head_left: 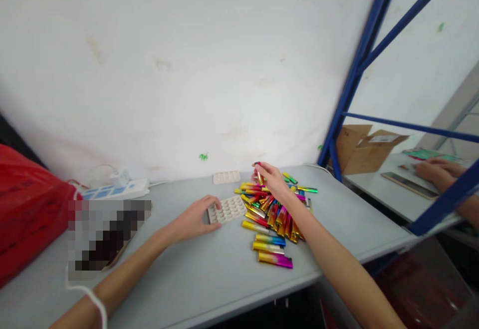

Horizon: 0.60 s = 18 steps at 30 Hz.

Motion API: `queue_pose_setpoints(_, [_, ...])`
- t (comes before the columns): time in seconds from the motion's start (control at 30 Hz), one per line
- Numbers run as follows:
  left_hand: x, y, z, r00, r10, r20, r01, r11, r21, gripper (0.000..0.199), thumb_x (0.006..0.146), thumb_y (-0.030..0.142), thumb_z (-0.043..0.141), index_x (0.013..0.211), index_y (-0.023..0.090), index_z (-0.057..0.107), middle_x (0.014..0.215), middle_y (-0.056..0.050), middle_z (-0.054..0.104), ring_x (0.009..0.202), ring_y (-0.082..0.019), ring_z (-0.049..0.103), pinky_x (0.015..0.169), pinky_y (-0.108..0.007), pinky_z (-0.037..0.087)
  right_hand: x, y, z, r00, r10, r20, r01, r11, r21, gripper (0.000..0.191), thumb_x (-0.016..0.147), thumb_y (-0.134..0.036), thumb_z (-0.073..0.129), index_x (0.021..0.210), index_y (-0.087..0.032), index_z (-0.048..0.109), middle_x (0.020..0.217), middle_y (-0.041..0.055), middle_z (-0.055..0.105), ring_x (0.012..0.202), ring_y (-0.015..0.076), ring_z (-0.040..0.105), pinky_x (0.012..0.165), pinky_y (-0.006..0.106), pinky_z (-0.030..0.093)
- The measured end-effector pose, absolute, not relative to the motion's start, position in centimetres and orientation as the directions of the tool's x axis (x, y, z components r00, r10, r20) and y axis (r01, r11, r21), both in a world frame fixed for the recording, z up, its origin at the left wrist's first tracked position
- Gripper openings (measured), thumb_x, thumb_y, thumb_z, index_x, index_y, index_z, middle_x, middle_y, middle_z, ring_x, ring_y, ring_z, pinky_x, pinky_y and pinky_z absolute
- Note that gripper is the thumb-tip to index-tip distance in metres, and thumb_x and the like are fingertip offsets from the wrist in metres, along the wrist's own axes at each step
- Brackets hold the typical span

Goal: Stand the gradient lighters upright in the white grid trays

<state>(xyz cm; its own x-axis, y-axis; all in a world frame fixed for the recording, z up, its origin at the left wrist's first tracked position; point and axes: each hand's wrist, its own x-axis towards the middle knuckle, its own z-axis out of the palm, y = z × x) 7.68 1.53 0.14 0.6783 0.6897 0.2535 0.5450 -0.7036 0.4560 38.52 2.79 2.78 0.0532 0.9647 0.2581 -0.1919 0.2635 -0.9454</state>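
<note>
A pale tray with rows of round holes [229, 208] lies on the grey table, and my left hand [200, 216] grips its left end between thumb and fingers. Above a heap of shiny, multicoloured lighter-like pieces [277, 214], my right hand [270, 176] pinches one such piece [259, 175], held roughly upright with its dark end at the top. Several more pieces, among them a yellow and magenta one [275, 259], lie side by side in front of the heap. A second pale tray [226, 177] rests by the wall.
A red bag [33, 209] and a power strip [118, 189] are at the left, near a blurred-out device with a white cable [88, 294]. Blue metal posts [352, 79] rise at the right. Beyond them are a cardboard box [364, 152], a phone-like slab [409, 185] and another person's hands [436, 171].
</note>
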Motion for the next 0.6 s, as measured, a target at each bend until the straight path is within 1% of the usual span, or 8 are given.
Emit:
queue_pose_setpoints(0.1, [7.3, 1.2, -1.0, 0.647, 0.704, 0.293, 0.545, -0.695, 0.468, 0.052, 0.084, 0.042, 0.076, 0.131, 0.025, 0.061, 0.137, -0.010, 0.070, 0.128, -0.032, 0.066, 0.114, -0.043, 0.050, 36.7, 1.9, 2.6, -0.055, 0.966, 0.254, -0.210, 0.238, -0.948, 0.053, 0.078, -0.067, 0.080, 0.105, -0.025, 0.063, 0.082, -0.0050, 0.065, 0.057, 0.0095, 0.057, 0.057, 0.025, 0.051])
queue_pose_setpoints(0.17, [6.9, 1.2, -1.7, 0.615, 0.722, 0.318, 0.564, -0.684, 0.462, 0.067, 0.084, 0.049, 0.078, 0.143, 0.025, 0.056, 0.146, -0.012, 0.065, 0.135, -0.034, 0.062, 0.119, -0.047, 0.047, 35.8, 1.5, 2.4, -0.122, 0.965, 0.231, -0.170, 0.208, -0.963, 0.050, 0.083, -0.070, 0.073, 0.106, -0.027, 0.058, 0.072, -0.0091, 0.057, 0.046, 0.0072, 0.041, 0.045, 0.021, 0.038])
queue_pose_setpoints(0.23, [6.4, 1.4, -2.3, 0.579, 0.743, 0.335, 0.591, -0.666, 0.455, 0.079, 0.082, 0.056, 0.081, 0.149, 0.024, 0.052, 0.151, -0.014, 0.061, 0.139, -0.036, 0.059, 0.121, -0.048, 0.046, 35.1, 1.2, 2.1, -0.132, 0.966, 0.222, -0.076, 0.213, -0.974, 0.047, 0.088, -0.071, 0.066, 0.101, -0.027, 0.057, 0.062, -0.0114, 0.045, 0.044, 0.0079, 0.030, 0.041, 0.020, 0.026])
queue_pose_setpoints(0.27, [6.2, 1.5, -2.5, 0.564, 0.754, 0.337, 0.604, -0.655, 0.454, 0.081, 0.081, 0.058, 0.082, 0.149, 0.024, 0.053, 0.150, -0.015, 0.061, 0.139, -0.036, 0.059, 0.121, -0.049, 0.046, 34.8, 1.1, 2.0, -0.117, 0.964, 0.238, -0.008, 0.239, -0.971, 0.046, 0.090, -0.071, 0.063, 0.097, -0.026, 0.056, 0.061, -0.0110, 0.041, 0.046, 0.0088, 0.029, 0.041, 0.020, 0.024])
queue_pose_setpoints(0.37, [5.9, 1.8, -2.9, 0.546, 0.767, 0.336, 0.616, -0.640, 0.459, 0.072, 0.078, 0.061, 0.084, 0.136, 0.024, 0.062, 0.143, -0.013, 0.064, 0.135, -0.035, 0.062, 0.119, -0.048, 0.047, 34.3, 0.9, 1.8, -0.044, 0.934, 0.355, 0.221, 0.356, -0.908, 0.051, 0.093, -0.071, 0.056, 0.076, -0.024, 0.052, 0.061, -0.0068, 0.040, 0.054, 0.0115, 0.037, 0.047, 0.024, 0.027])
queue_pose_setpoints(0.43, [5.8, 2.0, -3.0, 0.551, 0.763, 0.337, 0.608, -0.644, 0.464, 0.063, 0.078, 0.062, 0.084, 0.125, 0.025, 0.066, 0.139, -0.011, 0.066, 0.132, -0.033, 0.064, 0.118, -0.047, 0.048, 34.1, 0.8, 1.7, -0.007, 0.905, 0.425, 0.352, 0.400, -0.846, 0.055, 0.094, -0.069, 0.054, 0.065, -0.024, 0.044, 0.060, -0.0052, 0.038, 0.058, 0.0122, 0.037, 0.052, 0.026, 0.027])
queue_pose_setpoints(0.53, [5.9, 2.1, -3.0, 0.549, 0.762, 0.342, 0.606, -0.645, 0.465, 0.059, 0.076, 0.064, 0.085, 0.117, 0.026, 0.068, 0.138, -0.009, 0.067, 0.130, -0.032, 0.065, 0.117, -0.045, 0.050, 33.9, 0.6, 1.4, 0.039, 0.875, 0.483, 0.482, 0.407, -0.776, 0.052, 0.092, -0.060, 0.053, 0.058, -0.024, 0.036, 0.058, -0.0051, 0.032, 0.058, 0.0119, 0.032, 0.056, 0.028, 0.024])
queue_pose_setpoints(0.6, [5.9, 2.0, -3.0, 0.546, 0.762, 0.347, 0.607, -0.646, 0.463, 0.059, 0.076, 0.065, 0.086, 0.116, 0.026, 0.068, 0.137, -0.009, 0.067, 0.129, -0.032, 0.066, 0.116, -0.045, 0.051, 33.8, 0.5, 1.3, 0.048, 0.866, 0.498, 0.521, 0.403, -0.752, 0.046, 0.091, -0.053, 0.051, 0.058, -0.025, 0.036, 0.057, -0.0051, 0.033, 0.057, 0.0120, 0.033, 0.057, 0.028, 0.023])
